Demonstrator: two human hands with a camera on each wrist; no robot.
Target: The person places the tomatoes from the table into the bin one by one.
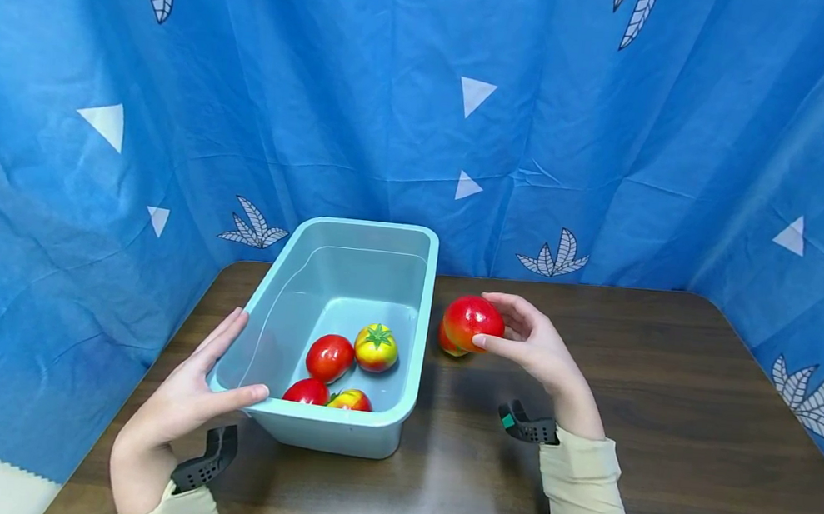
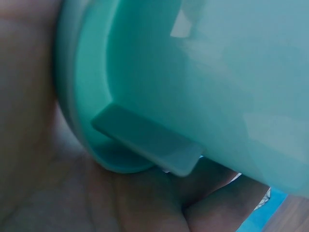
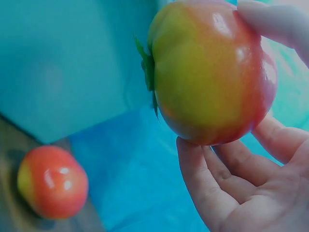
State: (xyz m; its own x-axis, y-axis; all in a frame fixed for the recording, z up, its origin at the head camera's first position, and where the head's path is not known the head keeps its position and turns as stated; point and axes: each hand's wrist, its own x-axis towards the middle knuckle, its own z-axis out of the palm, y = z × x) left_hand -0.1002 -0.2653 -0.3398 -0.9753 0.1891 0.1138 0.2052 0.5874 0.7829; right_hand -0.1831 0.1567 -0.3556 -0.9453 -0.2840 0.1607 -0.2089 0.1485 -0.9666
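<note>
My left hand (image 1: 178, 400) holds the near-left corner of a light teal plastic bin (image 1: 426, 325), thumb lying over the front rim and fingers along the left side. In the left wrist view the palm and fingers wrap round the corner of the bin (image 2: 203, 77) beneath its lip. To the right of the bin, my right hand (image 1: 538, 346) grips a glossy red and yellow tomato (image 3: 207, 72) between thumb and fingertips. Its green leafy top faces the bin. Another tomato (image 3: 53, 182) lies on the table, partly hidden behind the held one in the head view.
Several tomatoes sit in the near half of the bin, among them a yellow-green one (image 1: 376, 348) and a red one (image 1: 329, 357). The dark wooden table (image 1: 681, 419) extends to the right. A blue patterned curtain (image 1: 398, 105) stands behind and at both sides.
</note>
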